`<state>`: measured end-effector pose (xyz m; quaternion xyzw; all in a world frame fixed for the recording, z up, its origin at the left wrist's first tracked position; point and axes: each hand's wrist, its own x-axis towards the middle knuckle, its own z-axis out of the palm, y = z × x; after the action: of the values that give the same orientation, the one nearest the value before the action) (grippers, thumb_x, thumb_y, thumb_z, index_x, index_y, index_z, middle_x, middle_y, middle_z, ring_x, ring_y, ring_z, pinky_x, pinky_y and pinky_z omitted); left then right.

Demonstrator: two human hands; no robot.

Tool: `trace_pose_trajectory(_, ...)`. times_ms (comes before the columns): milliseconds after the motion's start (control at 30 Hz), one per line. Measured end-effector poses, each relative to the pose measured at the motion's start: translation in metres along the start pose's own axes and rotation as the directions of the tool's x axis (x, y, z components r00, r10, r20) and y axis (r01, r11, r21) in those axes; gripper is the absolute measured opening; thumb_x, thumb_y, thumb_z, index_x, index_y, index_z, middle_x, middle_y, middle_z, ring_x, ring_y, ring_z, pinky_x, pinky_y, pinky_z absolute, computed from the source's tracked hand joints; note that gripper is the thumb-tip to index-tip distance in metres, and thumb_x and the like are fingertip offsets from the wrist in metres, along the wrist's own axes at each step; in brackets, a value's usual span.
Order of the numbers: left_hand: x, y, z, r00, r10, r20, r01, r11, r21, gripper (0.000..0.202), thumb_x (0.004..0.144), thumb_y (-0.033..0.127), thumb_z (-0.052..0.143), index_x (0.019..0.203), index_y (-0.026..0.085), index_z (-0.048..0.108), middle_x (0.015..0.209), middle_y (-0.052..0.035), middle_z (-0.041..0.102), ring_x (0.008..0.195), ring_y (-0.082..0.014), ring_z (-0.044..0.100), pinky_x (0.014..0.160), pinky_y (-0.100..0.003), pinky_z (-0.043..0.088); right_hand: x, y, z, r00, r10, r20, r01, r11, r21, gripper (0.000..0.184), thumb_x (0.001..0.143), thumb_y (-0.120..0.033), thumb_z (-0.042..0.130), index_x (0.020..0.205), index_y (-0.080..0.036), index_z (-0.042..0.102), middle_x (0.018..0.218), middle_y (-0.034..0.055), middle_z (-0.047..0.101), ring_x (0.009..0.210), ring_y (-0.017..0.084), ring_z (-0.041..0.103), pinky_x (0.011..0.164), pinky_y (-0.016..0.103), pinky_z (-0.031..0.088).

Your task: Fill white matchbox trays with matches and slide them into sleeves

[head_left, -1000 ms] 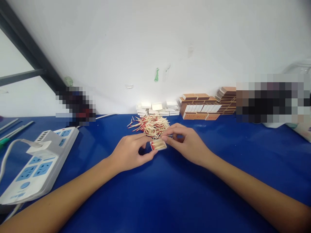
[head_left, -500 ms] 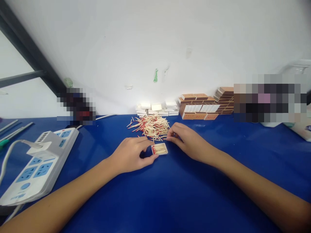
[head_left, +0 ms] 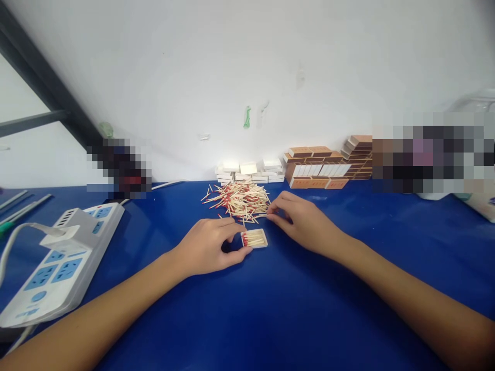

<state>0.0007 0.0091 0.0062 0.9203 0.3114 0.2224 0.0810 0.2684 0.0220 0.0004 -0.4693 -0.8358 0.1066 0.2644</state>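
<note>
A small white matchbox tray (head_left: 265, 239) lies on the blue tabletop in the head view, partly filled with red-tipped matches (head_left: 254, 238) lying side by side. My left hand (head_left: 209, 246) holds the tray's left end between thumb and index finger. Just beyond it spreads a loose pile of matchsticks (head_left: 247, 198), their heads pointing various ways. At the pile's right edge, my right hand (head_left: 299, 214) is closed in a pinch on what looks like a matchstick; the fingertips partly hide it.
White trays (head_left: 270, 172) are stacked against the wall behind the pile. Right of them stand stacked brown matchboxes (head_left: 319, 183). A white power strip (head_left: 73, 257) with a plugged-in cable lies at the left. Blurred-out items sit at both back sides.
My right hand has moved slightly away from me along the pile's edge, still pinched. The left hand and the tray have stayed in place.
</note>
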Motion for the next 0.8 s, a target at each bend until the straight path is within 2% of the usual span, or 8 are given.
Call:
trace_pose_trajectory(100,-0.001,0.0,0.001,0.999,0.031,0.01,-0.031,1.0,-0.008,0.027,0.093,0.038,0.07,0.112,0.018,0.074,0.08,-0.0001,0.07,0.062,-0.0125,0.061,0.059,-0.026,0.046,0.003,0.015,0.0,0.999,0.036,0.04,-0.035,0.999,-0.015,0.01,0.1,-0.025,0.06,0.093,-0.021,0.067,0.097,0.0058,0.061,0.079,0.019,0.058,0.072,0.033,0.046)
trace_pose_trajectory(233,-0.001,0.001,0.001,0.999,0.038,0.025,-0.038,0.999,0.002,0.027,0.094,0.038,0.07,0.112,0.018,0.074,0.08,0.0002,0.07,0.063,-0.013,0.062,0.061,-0.026,0.047,0.005,0.021,0.003,0.997,0.017,0.071,-0.018,1.0,0.012,0.011,0.101,-0.026,0.058,0.094,-0.02,0.065,0.098,0.0057,0.06,0.08,0.018,0.058,0.071,0.032,0.045)
trace_pose_trajectory(400,-0.001,0.001,0.0,0.999,0.032,0.024,-0.033,0.999,0.016,0.026,0.095,0.039,0.069,0.11,0.018,0.074,0.08,0.0002,0.07,0.064,-0.0136,0.063,0.061,-0.027,0.046,0.004,0.022,0.005,0.998,0.03,0.063,-0.03,1.0,-0.01,0.01,0.101,-0.028,0.059,0.094,-0.021,0.063,0.098,0.0054,0.06,0.081,0.019,0.058,0.073,0.032,0.045)
trace_pose_trajectory(600,0.0,0.0,0.0,0.999,-0.036,-0.004,0.036,0.997,0.062,0.026,0.094,0.039,0.068,0.109,0.019,0.075,0.077,0.0008,0.068,0.063,-0.0138,0.061,0.06,-0.028,0.044,0.004,0.016,-0.003,0.995,0.017,0.102,-0.014,0.999,-0.031,0.014,0.104,-0.025,0.051,0.092,-0.022,0.058,0.102,0.0061,0.059,0.083,0.019,0.059,0.077,0.033,0.047)
trace_pose_trajectory(800,0.001,-0.001,0.0,0.998,-0.054,-0.012,0.055,0.997,0.062,0.025,0.094,0.039,0.068,0.109,0.021,0.075,0.078,0.0016,0.068,0.062,-0.0126,0.06,0.059,-0.027,0.043,0.002,0.016,-0.006,0.981,0.059,0.185,-0.05,0.997,-0.055,0.013,0.105,-0.028,0.051,0.096,-0.022,0.058,0.105,0.0066,0.059,0.085,0.02,0.061,0.076,0.032,0.048)
